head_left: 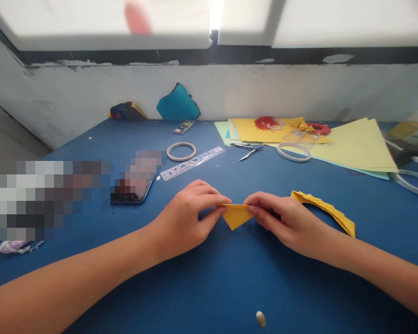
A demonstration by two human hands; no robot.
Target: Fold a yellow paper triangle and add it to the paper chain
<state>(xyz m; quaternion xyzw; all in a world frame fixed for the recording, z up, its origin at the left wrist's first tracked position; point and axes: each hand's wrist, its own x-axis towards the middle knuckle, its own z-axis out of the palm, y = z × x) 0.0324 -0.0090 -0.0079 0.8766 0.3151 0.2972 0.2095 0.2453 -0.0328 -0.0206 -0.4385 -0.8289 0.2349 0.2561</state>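
Head view: left hand (191,213) and right hand (290,220) pinch folded yellow paper (234,216) (pointed lower corner) over the blue table (195,292).

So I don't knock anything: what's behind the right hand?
A curved, pleated yellow strip on the blue table; whatever the right hand itself covers cannot be seen.

A blue tabletop (195,283) is set against a pale wall (90,86), which is bordered above by a dark strip (230,55) marked with white patches (337,58). Over this strip, whitish window panes (73,21) are brightly lit; a blurred reddish spot (137,17) is seen on the left one.
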